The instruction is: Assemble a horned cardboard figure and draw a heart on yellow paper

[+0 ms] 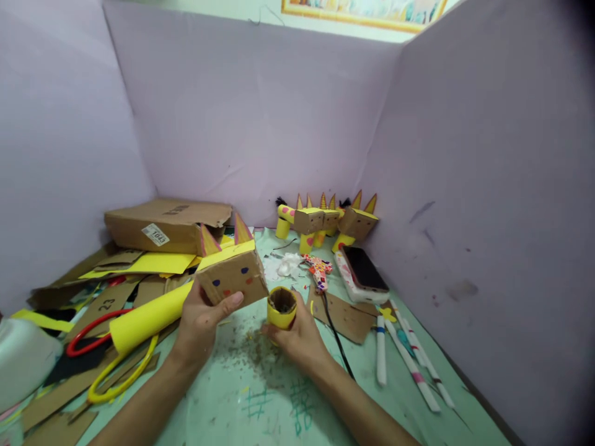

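Note:
My left hand (pixel 202 319) grips a cardboard animal head (pixel 235 279), its thumb pressed on the front. This head has a yellow top, two pointed ears or horns and coloured dots for a face. My right hand (pixel 300 337) is closed round a short yellow tube (pixel 281 308), its open brown end tipped toward me. The head and the tube are close together; I cannot tell whether they touch. Behind my left wrist lies a longer yellow paper tube (pixel 151 319), across scissors with red and yellow handles (pixel 95 328).
Finished-looking cardboard animals (pixel 320 220) stand at the back. A patterned glue gun (pixel 320 269) with a black cord lies beyond my right hand. A phone (pixel 365 267) rests on a white box; several markers (pixel 411 359) lie right. A cardboard box (pixel 170 226) and scraps fill the left.

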A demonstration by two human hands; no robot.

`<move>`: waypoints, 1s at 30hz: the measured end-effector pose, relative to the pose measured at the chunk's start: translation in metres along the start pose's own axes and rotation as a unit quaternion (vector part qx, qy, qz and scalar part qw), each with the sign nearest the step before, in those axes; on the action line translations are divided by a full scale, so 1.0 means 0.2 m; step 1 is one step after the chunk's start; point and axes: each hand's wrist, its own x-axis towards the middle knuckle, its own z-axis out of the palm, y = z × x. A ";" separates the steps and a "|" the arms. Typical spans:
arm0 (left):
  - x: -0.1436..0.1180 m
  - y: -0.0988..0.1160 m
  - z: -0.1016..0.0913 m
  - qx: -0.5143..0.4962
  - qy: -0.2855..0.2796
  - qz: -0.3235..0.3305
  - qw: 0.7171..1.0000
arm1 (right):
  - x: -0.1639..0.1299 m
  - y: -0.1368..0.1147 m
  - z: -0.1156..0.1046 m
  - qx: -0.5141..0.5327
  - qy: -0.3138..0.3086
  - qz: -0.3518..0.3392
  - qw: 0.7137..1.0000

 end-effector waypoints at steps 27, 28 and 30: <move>-0.07 0.05 0.19 0.202 -0.028 0.060 0.977 | -0.01 -0.07 -0.05 0.020 -0.002 -0.049 0.999; -0.08 0.05 0.20 0.209 -0.030 0.060 0.976 | -0.02 -0.09 -0.06 0.018 -0.006 -0.062 0.998; -0.09 0.05 0.19 0.200 -0.034 0.057 0.977 | -0.03 -0.11 -0.08 0.031 -0.037 -0.095 0.994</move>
